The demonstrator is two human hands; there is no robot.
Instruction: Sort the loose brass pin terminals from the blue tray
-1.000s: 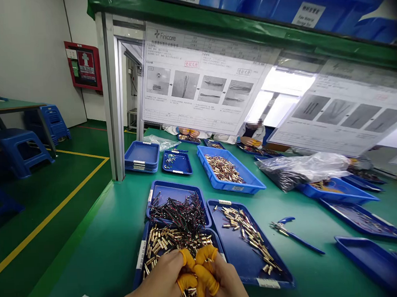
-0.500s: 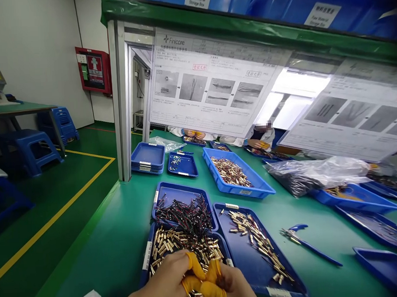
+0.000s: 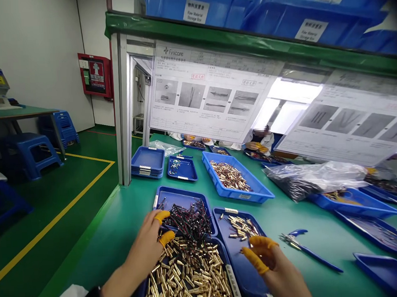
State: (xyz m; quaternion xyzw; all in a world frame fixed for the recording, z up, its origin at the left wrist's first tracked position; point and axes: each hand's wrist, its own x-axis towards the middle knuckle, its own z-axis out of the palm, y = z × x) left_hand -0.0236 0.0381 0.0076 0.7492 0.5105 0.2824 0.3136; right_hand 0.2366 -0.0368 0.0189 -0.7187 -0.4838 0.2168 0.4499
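My left hand, with yellow finger cots on, reaches to the left edge of a blue tray of thin black-and-red wired parts. Its thumb and forefinger stand apart. Over a blue tray on the right is my right hand, thumb and forefinger tips close together. A tiny dark bit shows at those tips, too small to name. Gold-coloured metal tubes with wires lie in that tray beyond the hand. Between my forearms, a nearer tray holds a heap of gold metal tubes.
Blue-handled pliers lie on the green table to the right. A larger blue bin of gold parts, stacked trays and a plastic bag stand farther back. Instruction sheets hang below the shelf. Co-workers' hands show across the table.
My hands were together over the near tray. They have parted, the left going forward to the wired parts, the right moving over the right-hand tray. The heap of tubes is now uncovered.
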